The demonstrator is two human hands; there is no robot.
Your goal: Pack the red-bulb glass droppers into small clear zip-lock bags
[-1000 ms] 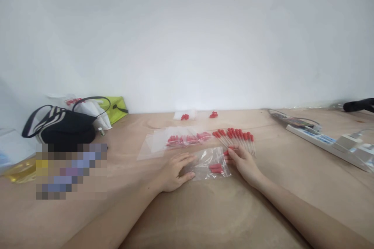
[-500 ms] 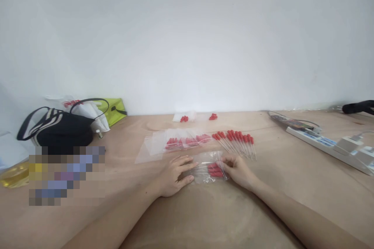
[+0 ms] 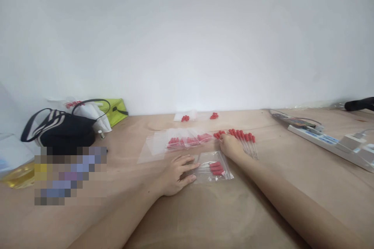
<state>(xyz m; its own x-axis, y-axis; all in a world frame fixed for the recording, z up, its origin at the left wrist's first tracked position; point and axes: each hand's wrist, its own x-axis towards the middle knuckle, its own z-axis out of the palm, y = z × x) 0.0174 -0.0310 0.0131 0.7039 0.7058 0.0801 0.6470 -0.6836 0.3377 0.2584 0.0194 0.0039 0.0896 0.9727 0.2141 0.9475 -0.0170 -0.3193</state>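
My left hand [image 3: 179,175] lies flat with fingers spread, its fingertips on the left end of a clear zip bag [image 3: 201,179]. Inside the bag are several droppers with red bulbs [image 3: 216,168], their bulbs toward the right. My right hand [image 3: 230,146] is over a row of loose droppers [image 3: 247,137] behind the bag. Its fingers are curled at the red bulbs on the row's left side, closed on droppers there; how many is hidden. To the left of that row, several overlapping bags [image 3: 157,144] hold more red-bulbed droppers [image 3: 191,141].
At the back are two small groups of red bulbs [image 3: 185,118] in clear bags. On the right lie a power strip [image 3: 315,139] with plugged-in adapters and a phone [image 3: 298,121]. A black bag [image 3: 66,130] and a green bag [image 3: 117,113] stand on the left.
My right hand has let go of the zip bag's right end and moved up to the loose droppers. My left hand stays on the bag.
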